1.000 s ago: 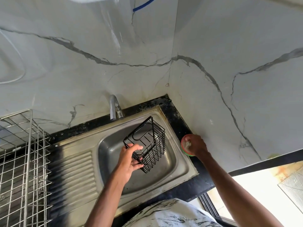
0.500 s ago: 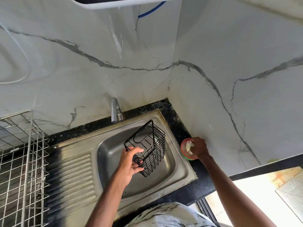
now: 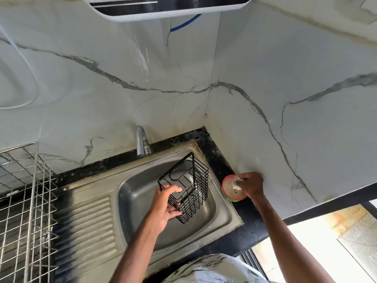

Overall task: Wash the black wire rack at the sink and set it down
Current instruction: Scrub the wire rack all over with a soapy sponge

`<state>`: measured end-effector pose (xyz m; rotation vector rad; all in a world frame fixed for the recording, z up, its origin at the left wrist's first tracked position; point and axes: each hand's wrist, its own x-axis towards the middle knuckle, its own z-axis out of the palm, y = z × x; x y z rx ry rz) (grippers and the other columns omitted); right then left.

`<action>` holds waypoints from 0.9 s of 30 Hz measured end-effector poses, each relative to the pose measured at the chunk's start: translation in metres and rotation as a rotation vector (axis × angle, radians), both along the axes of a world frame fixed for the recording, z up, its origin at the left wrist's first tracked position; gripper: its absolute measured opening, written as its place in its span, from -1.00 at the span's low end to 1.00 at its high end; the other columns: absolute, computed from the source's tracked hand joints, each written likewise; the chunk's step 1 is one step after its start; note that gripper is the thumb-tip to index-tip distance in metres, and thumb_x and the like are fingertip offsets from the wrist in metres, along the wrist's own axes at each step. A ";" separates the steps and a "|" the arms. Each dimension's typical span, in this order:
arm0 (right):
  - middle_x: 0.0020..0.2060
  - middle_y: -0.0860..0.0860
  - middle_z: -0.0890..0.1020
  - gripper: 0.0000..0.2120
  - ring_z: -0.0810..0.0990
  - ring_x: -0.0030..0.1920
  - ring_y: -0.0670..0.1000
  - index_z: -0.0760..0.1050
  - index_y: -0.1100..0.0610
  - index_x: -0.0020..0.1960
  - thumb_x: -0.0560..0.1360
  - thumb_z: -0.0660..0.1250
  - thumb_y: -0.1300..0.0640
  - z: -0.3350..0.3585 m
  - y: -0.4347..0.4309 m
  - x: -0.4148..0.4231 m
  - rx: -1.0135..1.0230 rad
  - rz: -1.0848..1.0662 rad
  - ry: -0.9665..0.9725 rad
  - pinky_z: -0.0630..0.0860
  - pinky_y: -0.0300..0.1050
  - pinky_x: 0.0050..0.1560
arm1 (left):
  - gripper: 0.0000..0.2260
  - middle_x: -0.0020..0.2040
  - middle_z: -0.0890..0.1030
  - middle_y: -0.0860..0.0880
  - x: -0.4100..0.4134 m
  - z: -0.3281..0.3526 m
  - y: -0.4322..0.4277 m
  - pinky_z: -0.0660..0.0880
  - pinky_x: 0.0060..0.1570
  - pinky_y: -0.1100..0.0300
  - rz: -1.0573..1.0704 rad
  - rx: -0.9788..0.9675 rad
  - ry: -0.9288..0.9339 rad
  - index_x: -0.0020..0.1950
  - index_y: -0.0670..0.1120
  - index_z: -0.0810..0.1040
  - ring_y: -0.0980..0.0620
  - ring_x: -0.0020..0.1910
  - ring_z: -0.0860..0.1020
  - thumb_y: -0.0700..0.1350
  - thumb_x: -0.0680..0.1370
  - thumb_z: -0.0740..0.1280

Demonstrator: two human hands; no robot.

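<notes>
One boxy wire rack point(image 3: 193, 186), steel sink point(image 3: 138, 199), white wad point(image 3: 236, 187).

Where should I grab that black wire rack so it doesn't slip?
Grab the rack by its near-left edge, coming from the left, thumb on top and fingers underneath, like the left hand does. It is tilted over the sink, and the gaps between wires give fingers something to hook.

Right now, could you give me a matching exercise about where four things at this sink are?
1 black wire rack
2 tap
3 round tub
4 steel drainer

A left of the sink
B behind the sink, at the wall
C in the left hand, over the sink
D on the counter, by the right hand, which pinches a white lump

Pairs: 1-C, 2-B, 3-D, 4-A
</notes>
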<state>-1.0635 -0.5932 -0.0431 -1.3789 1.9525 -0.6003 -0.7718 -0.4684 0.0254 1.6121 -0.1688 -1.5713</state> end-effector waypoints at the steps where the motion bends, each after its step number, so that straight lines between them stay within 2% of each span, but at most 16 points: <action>1: -0.10 0.14 0.74 -0.72 0.64 -0.15 -0.01 0.73 0.23 -0.01 0.28 0.61 0.28 0.003 0.001 0.000 -0.013 0.003 0.003 0.46 -0.26 -0.06 | -0.15 0.31 0.46 -0.18 0.000 0.000 0.000 0.64 0.01 -0.19 -0.003 -0.006 0.000 0.25 -0.11 0.53 -0.29 0.24 0.58 0.06 -0.02 0.59; 4: -0.14 0.12 0.74 -0.76 0.62 -0.20 -0.03 0.73 0.21 -0.05 0.28 0.60 0.31 0.011 0.001 0.002 -0.039 0.002 -0.015 0.44 -0.37 -0.21 | -0.09 0.30 0.45 -0.16 -0.001 0.001 0.001 0.65 0.01 -0.19 -0.008 -0.011 -0.004 0.30 -0.11 0.51 -0.30 0.25 0.57 0.06 -0.03 0.60; 6: -0.17 0.09 0.74 -0.78 0.62 -0.21 -0.05 0.74 0.19 -0.08 0.29 0.59 0.31 0.014 0.001 0.004 -0.043 -0.004 -0.023 0.41 -0.40 -0.23 | -0.09 0.29 0.45 -0.14 -0.001 0.001 0.001 0.65 0.03 -0.20 -0.015 -0.014 -0.006 0.31 -0.10 0.50 -0.29 0.23 0.57 0.06 -0.02 0.60; 8: -0.18 0.06 0.74 -0.81 0.61 -0.20 -0.07 0.74 0.17 -0.09 0.31 0.57 0.31 0.016 0.001 0.005 -0.046 -0.012 -0.024 0.41 -0.43 -0.22 | -0.12 0.28 0.44 -0.13 -0.001 0.002 0.002 0.65 0.06 -0.23 -0.029 -0.017 -0.012 0.31 -0.09 0.50 -0.28 0.20 0.58 0.05 0.02 0.61; 11: -0.16 0.04 0.75 -0.82 0.63 -0.20 -0.09 0.75 0.13 -0.11 0.31 0.54 0.30 0.015 0.001 0.006 -0.058 -0.010 -0.023 0.38 -0.58 -0.28 | -0.25 0.30 0.43 -0.12 0.000 0.001 0.003 0.64 0.11 -0.26 -0.046 -0.020 -0.022 0.31 -0.06 0.48 -0.25 0.17 0.58 0.01 0.16 0.62; 12: -0.16 0.04 0.75 -0.82 0.64 -0.20 -0.09 0.75 0.12 -0.11 0.31 0.54 0.30 0.014 0.001 0.006 -0.060 -0.007 -0.021 0.39 -0.57 -0.25 | -0.25 0.30 0.43 -0.12 0.001 0.000 0.003 0.64 0.09 -0.26 -0.048 -0.017 -0.028 0.30 -0.05 0.49 -0.25 0.17 0.58 0.01 0.15 0.62; 15: -0.16 0.03 0.75 -0.81 0.63 -0.19 -0.10 0.75 0.10 -0.11 0.31 0.53 0.31 0.015 0.004 0.007 -0.082 0.011 -0.011 0.46 -0.34 -0.08 | -0.17 0.29 0.43 -0.11 0.002 0.000 0.002 0.68 -0.02 -0.20 -0.046 -0.005 -0.039 0.29 -0.03 0.49 -0.25 0.19 0.57 0.05 0.04 0.62; 18: -0.16 0.05 0.75 -0.80 0.63 -0.18 -0.09 0.75 0.12 -0.12 0.31 0.52 0.34 0.019 0.006 0.009 -0.099 0.009 -0.023 0.47 -0.29 -0.03 | -0.21 0.27 0.41 -0.12 0.002 -0.001 0.002 0.68 -0.08 -0.16 -0.043 0.010 -0.044 0.29 -0.02 0.48 -0.25 0.22 0.54 0.05 0.09 0.62; 21: -0.17 0.04 0.74 -0.81 0.62 -0.18 -0.09 0.74 0.13 -0.12 0.32 0.52 0.35 0.022 0.008 0.010 -0.104 -0.002 -0.041 0.46 -0.31 -0.05 | -0.38 0.25 0.38 -0.14 0.002 -0.004 0.003 0.67 -0.03 -0.18 -0.047 0.011 -0.036 0.32 -0.05 0.47 -0.24 0.18 0.53 -0.05 0.31 0.59; 24: -0.20 0.01 0.71 -0.82 0.60 -0.21 -0.14 0.73 0.14 -0.12 0.33 0.51 0.36 0.024 0.009 0.010 -0.102 -0.008 -0.058 0.38 -0.56 -0.20 | -0.45 0.23 0.39 -0.12 0.003 -0.006 0.003 0.67 -0.01 -0.21 -0.058 0.015 -0.027 0.30 -0.06 0.47 -0.24 0.17 0.55 -0.08 0.37 0.57; 25: -0.21 0.01 0.70 -0.81 0.60 -0.22 -0.15 0.73 0.14 -0.13 0.33 0.51 0.37 0.024 0.009 0.010 -0.104 -0.012 -0.064 0.39 -0.58 -0.22 | -0.46 0.23 0.40 -0.11 0.003 -0.006 0.002 0.68 -0.02 -0.20 -0.061 0.015 -0.026 0.29 -0.06 0.48 -0.24 0.17 0.56 -0.08 0.37 0.57; 27: -0.23 -0.01 0.70 -0.80 0.63 -0.19 -0.11 0.73 0.12 -0.15 0.32 0.50 0.38 0.025 0.009 0.011 -0.109 -0.016 -0.074 0.50 -0.43 -0.11 | -0.47 0.24 0.41 -0.11 0.003 -0.007 0.002 0.68 -0.04 -0.19 -0.064 0.017 -0.028 0.28 -0.05 0.49 -0.24 0.17 0.57 -0.07 0.37 0.58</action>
